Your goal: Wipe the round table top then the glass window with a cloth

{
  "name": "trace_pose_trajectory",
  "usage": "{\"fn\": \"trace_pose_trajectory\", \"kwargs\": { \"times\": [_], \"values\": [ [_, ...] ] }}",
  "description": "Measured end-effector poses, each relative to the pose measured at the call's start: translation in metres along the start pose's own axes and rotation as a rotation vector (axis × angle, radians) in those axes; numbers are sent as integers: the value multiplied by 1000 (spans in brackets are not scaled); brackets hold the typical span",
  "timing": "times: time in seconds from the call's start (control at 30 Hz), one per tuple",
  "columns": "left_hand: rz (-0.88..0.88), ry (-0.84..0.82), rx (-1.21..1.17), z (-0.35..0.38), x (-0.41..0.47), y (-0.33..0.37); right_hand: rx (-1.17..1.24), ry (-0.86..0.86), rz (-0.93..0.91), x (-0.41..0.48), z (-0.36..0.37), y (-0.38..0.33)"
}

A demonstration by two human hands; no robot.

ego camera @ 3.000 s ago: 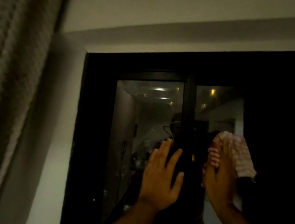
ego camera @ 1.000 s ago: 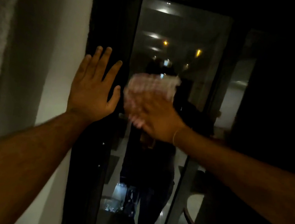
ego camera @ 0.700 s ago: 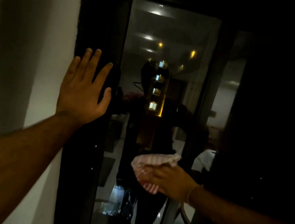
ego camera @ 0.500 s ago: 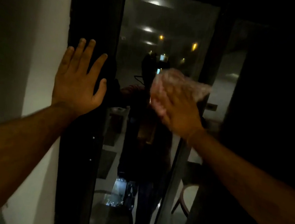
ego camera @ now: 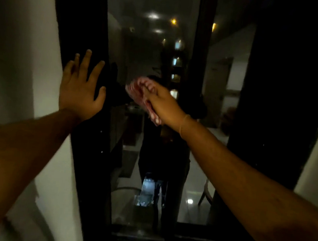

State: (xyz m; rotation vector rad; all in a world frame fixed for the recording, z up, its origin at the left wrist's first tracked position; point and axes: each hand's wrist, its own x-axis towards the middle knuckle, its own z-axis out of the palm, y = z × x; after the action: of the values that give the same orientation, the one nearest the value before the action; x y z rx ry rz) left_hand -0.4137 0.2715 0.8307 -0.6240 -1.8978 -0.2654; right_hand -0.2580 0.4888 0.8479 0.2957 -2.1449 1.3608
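Right hand (ego camera: 165, 106) clutching striped cloth (ego camera: 140, 91) (blurred) against glass window (ego camera: 150, 52), left hand (ego camera: 80, 90) splayed flat

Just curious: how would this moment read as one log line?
stage: window wiping | right hand: gripping striped cloth on glass window | left hand: open, flat on dark frame

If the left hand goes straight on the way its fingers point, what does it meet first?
The left hand lies flat, fingers pointing up along the dark window frame. Nothing shows in that line up to the picture's top edge, though the dimness makes this uncertain.
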Motion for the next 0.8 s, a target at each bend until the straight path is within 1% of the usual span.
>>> {"fn": "trace_pose_trajectory", "kwargs": {
  "times": [0.07, 0.13, 0.2, 0.27, 0.3, 0.33, 0.4, 0.47, 0.53, 0.57, 0.63, 0.7, 0.73, 0.77, 0.8],
  "values": [
    [-48, -21, -56, 10, -42, 14, 134, -119, 195, -45, 19, 42],
    [-132, -52, -139, 21, -106, 32, 167, -227, 400, -93, 41, 95],
    [-196, -182, -213, 29, -205, 47, 131, -332, 594, -154, 76, 149],
    [-269, -424, -267, 24, -332, 54, 105, -405, 802, -223, 123, 197],
    [-269, -528, -298, 17, -385, 61, 69, -427, 857, -252, 134, 215],
    [-317, -655, -294, 6, -447, 63, 18, -500, 907, -286, 154, 233],
    [-477, -899, -301, -18, -549, 69, -83, -628, 980, -341, 190, 267],
    [-648, -1051, -257, -48, -625, 75, -114, -651, 1021, -389, 222, 288],
    [-750, -1151, -222, -74, -688, 78, -106, -656, 1023, -437, 261, 305],
    [-787, -1181, -209, -85, -719, 78, -94, -660, 1003, -464, 286, 316],
    [-839, -1211, -170, -102, -761, 74, -127, -724, 890, -509, 329, 328],
    [-906, -1327, -143, -121, -802, 72, -132, -979, 785, -557, 370, 336],
    [-931, -1373, -134, -130, -819, 71, -109, -1125, 810, -577, 384, 337],
    [-953, -1414, -118, -139, -838, 70, -68, -1241, 796, -600, 397, 343],
    [-969, -1428, -87, -147, -849, 69, -116, -1348, 742, -613, 405, 340]
  ]
}}
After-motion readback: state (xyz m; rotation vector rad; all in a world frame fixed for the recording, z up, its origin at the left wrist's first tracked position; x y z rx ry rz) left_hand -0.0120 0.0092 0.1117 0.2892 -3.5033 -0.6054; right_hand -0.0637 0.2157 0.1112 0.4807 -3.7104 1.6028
